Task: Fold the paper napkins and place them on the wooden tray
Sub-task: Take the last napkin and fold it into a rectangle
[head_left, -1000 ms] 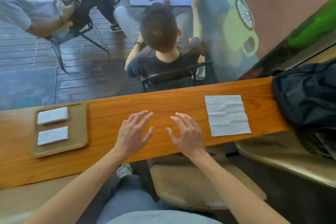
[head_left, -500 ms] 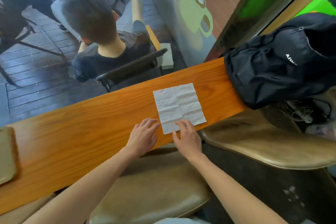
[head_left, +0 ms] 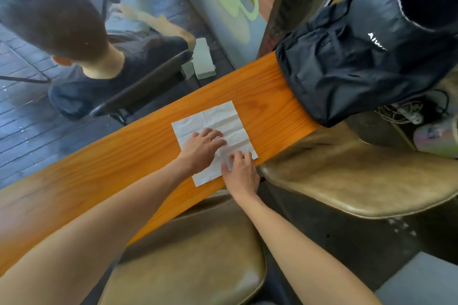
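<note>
A white, creased paper napkin (head_left: 224, 116) lies unfolded and flat on the orange wooden counter (head_left: 124, 156). My left hand (head_left: 202, 148) rests palm down on the napkin's middle, fingers spread. At the napkin's near right edge, my right hand (head_left: 240, 172) has its fingertips on the paper, which is slightly rumpled there. The wooden tray is out of view.
A black backpack (head_left: 359, 52) sits on the counter's right end, close to the napkin. Brown stools (head_left: 359, 181) stand below the counter's near edge. Beyond the glass, a person sits in a chair (head_left: 138, 86).
The view has swung right, leaving the tray out of frame. Both hands moved from bare counter onto the napkin; the left now lies on its middle.
</note>
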